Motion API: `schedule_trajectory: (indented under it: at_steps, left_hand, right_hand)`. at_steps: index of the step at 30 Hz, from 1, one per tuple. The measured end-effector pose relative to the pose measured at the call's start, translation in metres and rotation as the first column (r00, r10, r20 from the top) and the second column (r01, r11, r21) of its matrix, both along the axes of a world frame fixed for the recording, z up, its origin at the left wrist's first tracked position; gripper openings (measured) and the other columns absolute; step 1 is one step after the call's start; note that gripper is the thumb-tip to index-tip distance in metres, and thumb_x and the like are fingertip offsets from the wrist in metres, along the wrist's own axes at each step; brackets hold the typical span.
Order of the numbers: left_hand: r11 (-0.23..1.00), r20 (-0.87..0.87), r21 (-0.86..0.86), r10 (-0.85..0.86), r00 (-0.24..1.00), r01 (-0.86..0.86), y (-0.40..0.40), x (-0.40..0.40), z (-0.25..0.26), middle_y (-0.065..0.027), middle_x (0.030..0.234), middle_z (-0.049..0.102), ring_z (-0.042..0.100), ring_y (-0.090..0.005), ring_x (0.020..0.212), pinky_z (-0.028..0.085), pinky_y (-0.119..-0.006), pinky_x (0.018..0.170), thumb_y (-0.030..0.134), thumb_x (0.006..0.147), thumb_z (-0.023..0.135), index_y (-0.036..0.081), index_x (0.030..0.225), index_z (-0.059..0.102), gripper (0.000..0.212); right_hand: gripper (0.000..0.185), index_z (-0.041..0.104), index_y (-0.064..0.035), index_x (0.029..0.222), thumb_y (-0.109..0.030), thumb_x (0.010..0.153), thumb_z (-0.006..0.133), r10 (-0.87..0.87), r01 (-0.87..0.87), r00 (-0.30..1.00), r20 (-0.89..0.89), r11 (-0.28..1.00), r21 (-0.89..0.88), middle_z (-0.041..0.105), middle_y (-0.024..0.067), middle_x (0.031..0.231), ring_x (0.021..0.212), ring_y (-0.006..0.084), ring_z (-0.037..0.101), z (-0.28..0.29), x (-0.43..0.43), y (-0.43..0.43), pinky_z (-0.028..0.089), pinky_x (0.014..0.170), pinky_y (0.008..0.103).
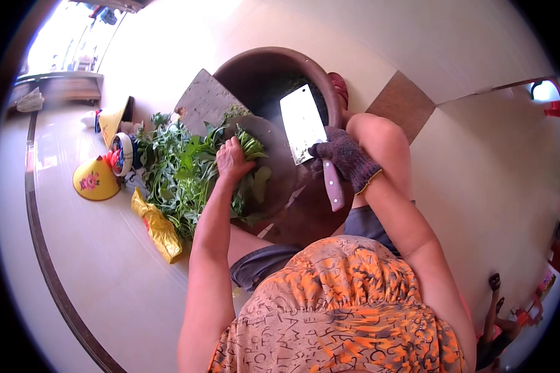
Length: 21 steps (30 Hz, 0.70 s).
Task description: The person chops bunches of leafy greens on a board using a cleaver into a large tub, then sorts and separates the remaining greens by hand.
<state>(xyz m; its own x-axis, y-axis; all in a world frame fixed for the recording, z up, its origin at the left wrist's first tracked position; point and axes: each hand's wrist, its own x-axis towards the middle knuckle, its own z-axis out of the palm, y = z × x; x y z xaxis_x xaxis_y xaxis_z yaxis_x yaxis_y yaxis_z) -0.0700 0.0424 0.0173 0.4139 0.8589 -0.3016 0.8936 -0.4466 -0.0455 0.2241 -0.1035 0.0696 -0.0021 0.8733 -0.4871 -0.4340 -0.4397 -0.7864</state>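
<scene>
My bare left hand (232, 160) presses a bundle of green leafy stems (250, 144) onto a round, dark chopping board (280, 177). The cut stem ends point towards the right. In a dark knitted glove, my right hand (345, 154) grips a cleaver (304, 123) with a riveted handle. Its broad blade is raised to the right of the stems, apart from them, and bits of green cling to its lower edge. Beyond the board stands a large brown tub (331, 93), with chopped greens (298, 84) in its shaded inside. A flat grey slab (207, 100) lies across the tub's left rim.
A heap of leafy greens (177, 172) lies left of the board. Beside it are a yellow plastic bag (161, 231), a yellow conical hat (94, 179) with a flower and another conical hat (112, 120). My knee (378, 130) is close to the right arm. Another person's legs (492, 321) show at lower right.
</scene>
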Motion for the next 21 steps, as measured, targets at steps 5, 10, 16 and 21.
schedule_trajectory:
  at_steps: [5,10,16,21]
  left_hand:
    - [0.996,-0.077,-0.084,0.007,0.997,-0.013,0.002,0.022,0.019,-0.0171,0.108,0.065,0.064,-0.0365,0.104,0.052,-0.046,0.089,0.031,0.059,0.086,0.004,0.113,0.050,0.070]
    - [0.998,0.005,0.062,0.021,1.000,-0.022,-0.007,0.038,0.015,-0.0156,0.103,0.064,0.065,-0.0341,0.096,0.052,-0.046,0.082,0.027,0.058,0.085,0.006,0.111,0.049,0.068]
    - [0.993,0.026,0.117,-0.002,1.000,-0.001,-0.024,0.055,0.003,-0.0152,0.118,0.055,0.060,-0.0320,0.103,0.047,-0.043,0.084,0.021,0.057,0.084,0.000,0.147,0.035,0.104]
    - [0.988,-0.009,0.148,0.039,0.999,-0.038,-0.020,0.044,-0.023,-0.0153,0.119,0.056,0.060,-0.0337,0.104,0.048,-0.046,0.085,0.023,0.055,0.087,0.000,0.139,0.040,0.100]
  right_hand:
    - [0.027,0.062,0.0030,0.105,-0.004,0.080,0.070,0.093,-0.088,0.994,0.049,0.992,-0.091,0.067,0.0115,0.082,0.070,0.0196,0.067,-0.011,-0.004,-0.008,0.056,0.062,0.0330]
    - [0.028,0.060,0.0011,0.107,-0.003,0.081,0.069,0.132,-0.115,0.982,0.137,0.986,-0.120,0.067,0.0117,0.083,0.069,0.0197,0.067,-0.030,-0.003,-0.007,0.057,0.062,0.0342]
    - [0.029,0.054,-0.0017,0.112,-0.010,0.086,0.063,0.154,-0.138,0.886,0.438,0.988,-0.067,0.067,0.0188,0.086,0.076,0.0341,0.069,-0.027,-0.018,-0.004,0.056,0.068,0.0475]
    - [0.022,0.054,-0.0038,0.108,-0.018,0.092,0.057,0.283,-0.352,0.301,0.911,0.921,-0.170,0.066,0.0260,0.093,0.087,0.0459,0.066,0.031,-0.058,0.022,0.051,0.073,0.0574]
